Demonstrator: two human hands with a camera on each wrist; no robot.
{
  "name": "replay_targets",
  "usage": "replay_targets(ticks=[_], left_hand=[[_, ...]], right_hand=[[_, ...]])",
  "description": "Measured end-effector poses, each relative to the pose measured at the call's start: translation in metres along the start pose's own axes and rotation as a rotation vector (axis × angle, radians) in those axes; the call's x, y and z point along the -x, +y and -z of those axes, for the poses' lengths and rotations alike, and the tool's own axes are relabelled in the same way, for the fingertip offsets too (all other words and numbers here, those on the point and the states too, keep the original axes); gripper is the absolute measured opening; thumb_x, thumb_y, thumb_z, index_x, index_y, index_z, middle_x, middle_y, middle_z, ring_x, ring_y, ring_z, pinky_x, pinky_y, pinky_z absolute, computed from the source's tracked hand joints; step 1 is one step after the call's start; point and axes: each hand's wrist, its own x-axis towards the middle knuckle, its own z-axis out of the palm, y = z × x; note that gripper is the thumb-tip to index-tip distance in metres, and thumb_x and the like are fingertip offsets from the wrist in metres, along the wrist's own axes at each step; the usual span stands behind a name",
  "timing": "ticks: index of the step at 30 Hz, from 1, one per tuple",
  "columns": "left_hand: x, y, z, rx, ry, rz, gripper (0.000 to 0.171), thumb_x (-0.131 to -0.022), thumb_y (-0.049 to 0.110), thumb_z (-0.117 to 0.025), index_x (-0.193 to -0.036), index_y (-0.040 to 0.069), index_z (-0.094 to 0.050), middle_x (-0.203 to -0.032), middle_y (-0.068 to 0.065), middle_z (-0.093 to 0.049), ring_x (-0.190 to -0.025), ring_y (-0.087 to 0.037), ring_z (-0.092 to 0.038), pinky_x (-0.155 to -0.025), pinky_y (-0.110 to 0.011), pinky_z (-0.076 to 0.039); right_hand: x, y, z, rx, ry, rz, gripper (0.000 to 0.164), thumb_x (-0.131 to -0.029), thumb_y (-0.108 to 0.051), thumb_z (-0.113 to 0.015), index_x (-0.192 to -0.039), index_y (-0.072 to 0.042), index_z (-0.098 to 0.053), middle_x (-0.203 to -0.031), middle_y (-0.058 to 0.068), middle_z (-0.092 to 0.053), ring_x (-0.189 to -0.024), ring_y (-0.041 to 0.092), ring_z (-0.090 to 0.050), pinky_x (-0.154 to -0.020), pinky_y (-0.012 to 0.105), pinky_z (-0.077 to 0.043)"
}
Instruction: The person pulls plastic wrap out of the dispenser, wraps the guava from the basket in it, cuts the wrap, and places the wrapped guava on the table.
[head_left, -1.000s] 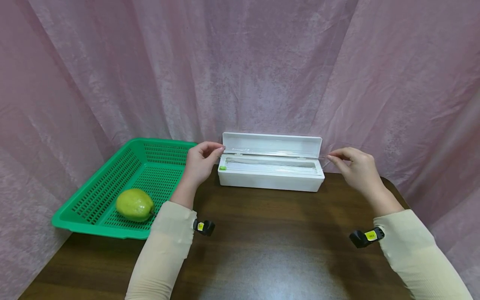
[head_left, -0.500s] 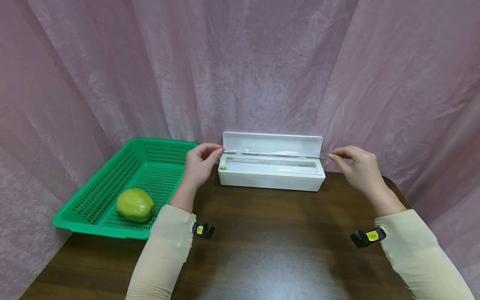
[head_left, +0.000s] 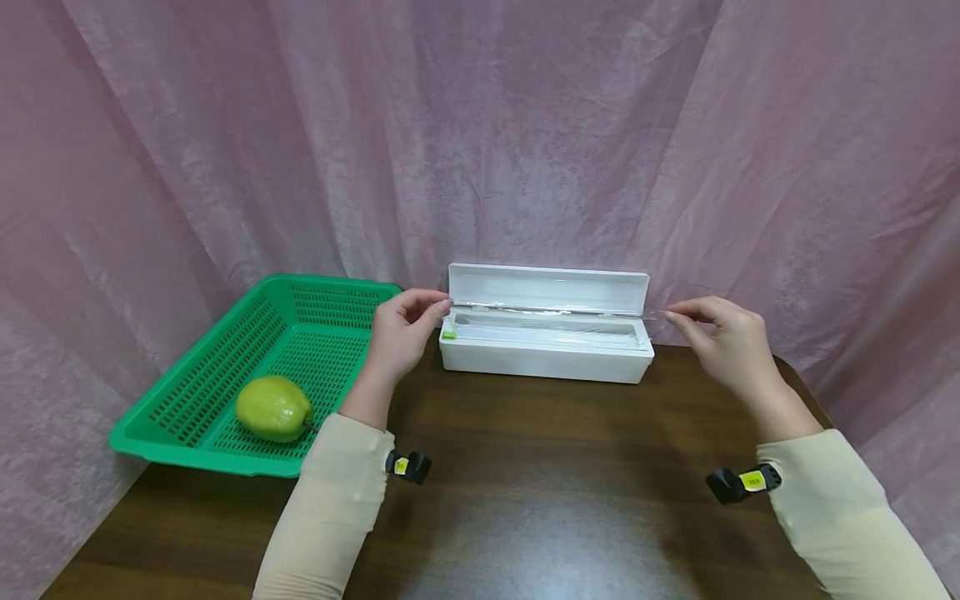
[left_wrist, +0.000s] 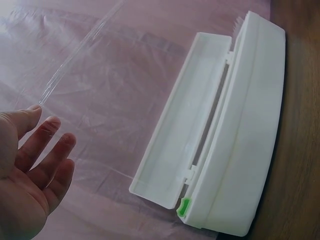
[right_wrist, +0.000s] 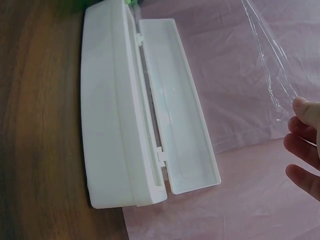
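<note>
A sheet of clear plastic wrap [head_left: 558, 312] stretches between my two hands, its gathered edge running across the front of the raised lid [head_left: 555, 286]. My left hand [head_left: 397, 337] pinches one corner between thumb and finger; the left wrist view shows the film [left_wrist: 80, 52] leading away from that pinch, the other fingers loosely bent. At the opposite corner, my right hand [head_left: 727, 342] pinches the film [right_wrist: 272, 70] the same way. Below the film stands the long white plastic-wrap dispenser box [head_left: 547, 364], hinged lid up, with a green slider [head_left: 449, 335] at its left end.
Left of the dispenser a green plastic basket [head_left: 161, 460] holds a yellow-green, pear-like fruit [head_left: 274, 408]. The brown wooden table [head_left: 540, 467] stretches in front. Pink curtain [head_left: 540, 125] hangs close behind the box and along both sides.
My right hand has shifted slightly right, and the film's edge looks straighter and tauter over the box. Both hands keep their pinch. The fruit and basket stay in place.
</note>
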Motion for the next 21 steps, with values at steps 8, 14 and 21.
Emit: replay_targets(ticks=[8, 14, 21], left_hand=[[-0.007, -0.024, -0.001, 0.024, 0.002, -0.022, 0.021, -0.089, 0.013, -0.065, -0.103, -0.002, -0.069, -0.099, -0.020, -0.066, -0.078, -0.005, -0.057, -0.062, -0.017, -0.044], [-0.008, -0.032, 0.000, 0.055, 0.007, -0.074, 0.020, -0.087, 0.017, -0.068, -0.100, 0.001, -0.070, -0.096, -0.018, -0.068, -0.080, -0.006, -0.063, -0.067, -0.018, -0.050], [-0.005, -0.029, 0.000, 0.065, 0.012, -0.090, 0.019, -0.087, 0.017, -0.068, -0.098, 0.002, -0.071, -0.093, -0.016, -0.069, -0.080, -0.005, -0.065, -0.069, -0.019, -0.051]], right_hand=[[0.000, -0.001, 0.003, -0.001, 0.014, 0.008, 0.013, -0.071, 0.005, -0.077, -0.083, 0.001, -0.073, -0.077, 0.014, -0.071, -0.084, -0.028, -0.040, -0.076, -0.002, -0.033], [-0.001, -0.002, 0.005, 0.007, 0.021, 0.017, 0.013, -0.071, 0.004, -0.077, -0.082, 0.000, -0.073, -0.077, 0.013, -0.071, -0.084, -0.027, -0.042, -0.075, -0.001, -0.033], [-0.002, -0.005, 0.007, 0.006, 0.027, 0.022, 0.013, -0.071, 0.005, -0.077, -0.082, 0.000, -0.073, -0.076, 0.013, -0.071, -0.084, -0.027, -0.041, -0.075, -0.001, -0.033]])
